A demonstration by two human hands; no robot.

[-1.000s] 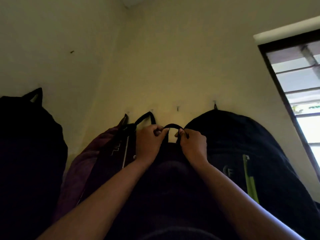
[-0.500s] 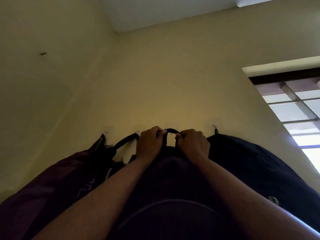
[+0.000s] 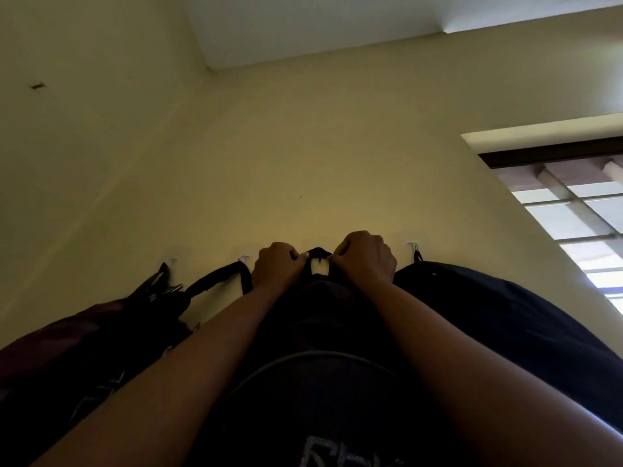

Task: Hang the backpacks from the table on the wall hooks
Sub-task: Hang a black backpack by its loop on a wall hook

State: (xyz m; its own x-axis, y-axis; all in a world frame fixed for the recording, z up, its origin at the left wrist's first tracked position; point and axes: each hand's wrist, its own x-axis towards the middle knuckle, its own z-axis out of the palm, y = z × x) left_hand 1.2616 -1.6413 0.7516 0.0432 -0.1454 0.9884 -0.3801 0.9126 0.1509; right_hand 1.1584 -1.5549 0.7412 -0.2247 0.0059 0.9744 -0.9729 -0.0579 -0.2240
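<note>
I hold a black backpack (image 3: 323, 375) up against the yellow wall, between my arms. My left hand (image 3: 277, 268) and my right hand (image 3: 365, 257) each pinch one end of its top loop (image 3: 317, 253), which sits over a white wall hook (image 3: 319, 266). A dark navy backpack (image 3: 505, 328) hangs to the right from another hook (image 3: 414, 248). On the left, a black backpack's handle (image 3: 220, 276) hangs on a hook (image 3: 244, 259), and a maroon backpack (image 3: 67, 342) hangs from the leftmost hook (image 3: 171, 261).
The hooks run in a row along the yellow wall (image 3: 303, 156), close to the room corner on the left. A window (image 3: 580, 214) with a dark frame is at the right. The white ceiling (image 3: 320, 21) is above.
Both hands have lifted the backpack's loop higher, up to the hook between them. The view has tilted further upward, showing more ceiling.
</note>
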